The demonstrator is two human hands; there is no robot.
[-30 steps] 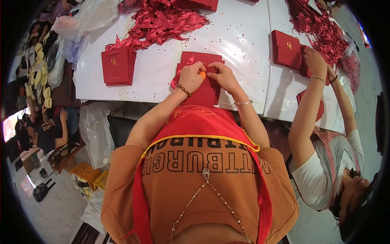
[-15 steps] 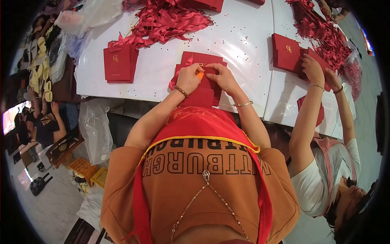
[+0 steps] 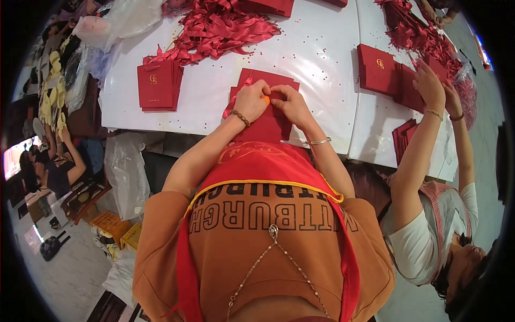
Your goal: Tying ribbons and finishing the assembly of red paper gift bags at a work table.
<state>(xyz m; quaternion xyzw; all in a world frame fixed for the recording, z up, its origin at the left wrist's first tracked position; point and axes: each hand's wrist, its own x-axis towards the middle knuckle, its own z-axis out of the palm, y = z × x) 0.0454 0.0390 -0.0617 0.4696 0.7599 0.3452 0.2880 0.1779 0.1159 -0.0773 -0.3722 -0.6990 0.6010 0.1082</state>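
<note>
Red paper gift bags [image 3: 263, 127] lie stacked on the white table in front of me. My left hand [image 3: 253, 102] is closed over the upper bag, a red ribbon [image 3: 248, 82] running out from under its fingers on both sides. A small orange thing [image 3: 266, 100] shows at its fingertips, too small to name. Right beside it, my right hand [image 3: 291, 106] pinches at the bag's upper part. The two sets of fingertips almost meet, and whatever the right fingers grip is hidden.
Another stack of red bags [image 3: 159, 86] sits to the left. Behind lies a heap of red ribbons [image 3: 220, 29], with small red dots scattered over the table [image 3: 322, 91]. At the right, a co-worker's hands [image 3: 432, 88] handle bags near more ribbons [image 3: 416, 32].
My hands stay at the same spot over the bag, with only slight finger movement. The co-worker's hands at the right have moved toward the ribbons.
</note>
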